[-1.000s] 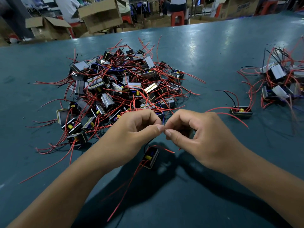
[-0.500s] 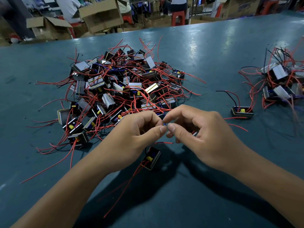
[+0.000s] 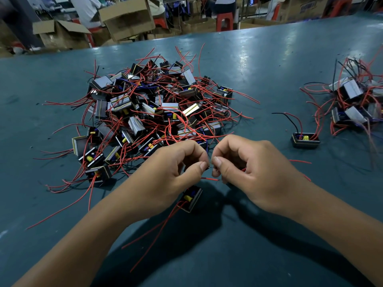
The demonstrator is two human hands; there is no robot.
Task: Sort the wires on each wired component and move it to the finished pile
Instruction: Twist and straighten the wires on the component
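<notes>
A small black wired component (image 3: 191, 198) with a yellow part hangs just under my hands, red wires trailing down from it toward me. My left hand (image 3: 167, 172) pinches a thin wire end between thumb and forefinger. My right hand (image 3: 248, 170) pinches a wire end facing it, fingertips of both hands nearly touching. A short red wire (image 3: 209, 179) crosses below the thumbs. The big unsorted pile (image 3: 153, 112) of such components with tangled red wires lies beyond my hands. A smaller pile (image 3: 352, 104) sits at the far right.
One lone component (image 3: 305, 140) with a black and a red wire lies between the two piles on the teal table (image 3: 259, 59). Cardboard boxes (image 3: 126, 17), red stools and people stand past the table's far edge.
Both hands have dropped slightly and drawn the pinched wire ends close together. The red wire that stretched right toward the lone component has been pulled in. The hanging component barely moved.
</notes>
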